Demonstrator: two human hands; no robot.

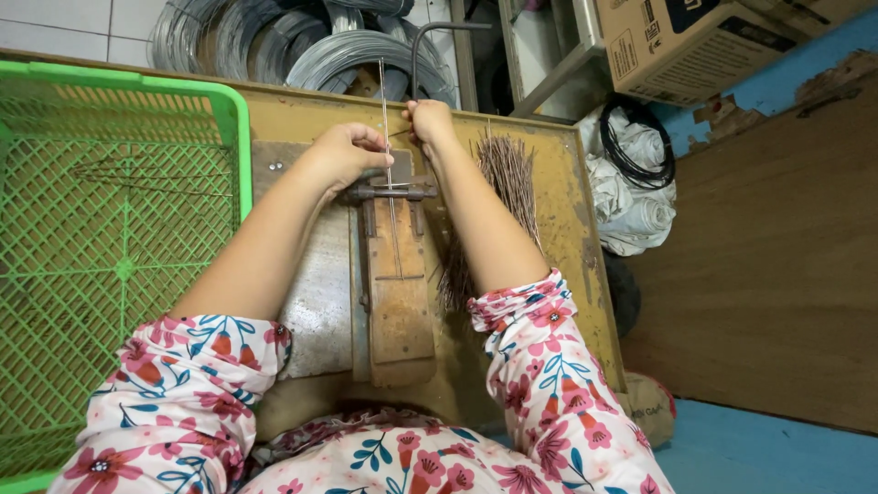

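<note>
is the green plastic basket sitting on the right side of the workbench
No, the green basket sits at the left of the workbench, beside the left hand.

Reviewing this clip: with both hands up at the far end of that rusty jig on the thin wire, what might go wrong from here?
1. The left hand grips right at the jig's crossbar, so fingers might get pinched there.
2. The thin wire sticks up beside the right hand; its free end might prick the person.
3. The right forearm lies close to the bundle of cut wires, whose ends might scratch it.
</note>
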